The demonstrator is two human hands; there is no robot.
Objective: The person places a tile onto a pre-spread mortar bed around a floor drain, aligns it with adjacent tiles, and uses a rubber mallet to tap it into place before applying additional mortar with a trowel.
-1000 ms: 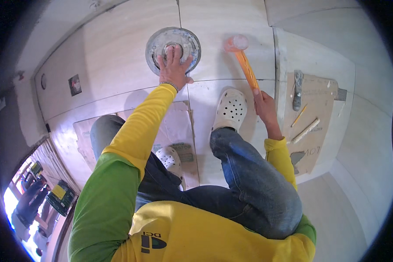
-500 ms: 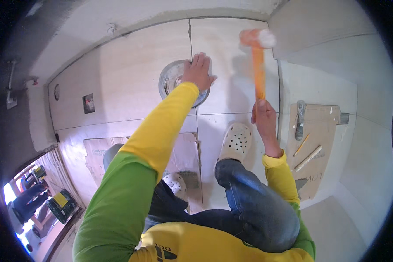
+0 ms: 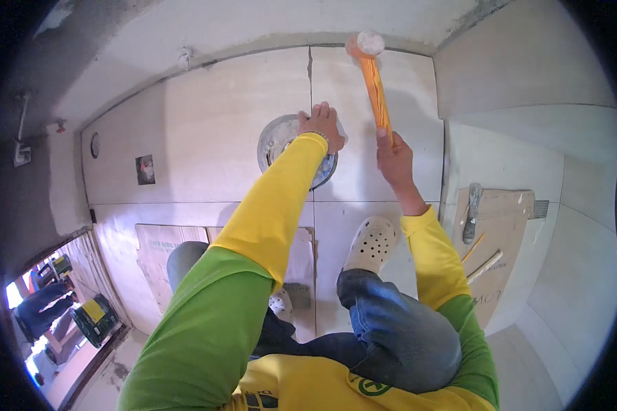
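Note:
My right hand [image 3: 395, 161] is closed round the orange handle of a mallet [image 3: 378, 96]. The mallet's round whitish head is over the far edge of a large pale tile [image 3: 408, 89]. My left hand [image 3: 322, 127] lies flat with its fingers stretched out, across the rim of a round grey disc-shaped area [image 3: 274, 137] and the pale tile beside it. My wrist and sleeve hide part of that round area, and I cannot tell whether it is a plate or a recess. A dark seam runs beyond my fingers.
Cardboard [image 3: 171, 246] lies under my left knee. On the right, another cardboard sheet [image 3: 504, 240] carries a long grey tool [image 3: 472, 214], a yellow pencil [image 3: 473, 248] and a white stick [image 3: 485, 266]. A square cutout [image 3: 145, 169] is at left. Green-black equipment [image 3: 96, 318] stands beyond the doorway.
The mallet in my right hand has swung left, its head now at the tile's far edge. My left hand stays by the round area. The whole view has shifted slightly.

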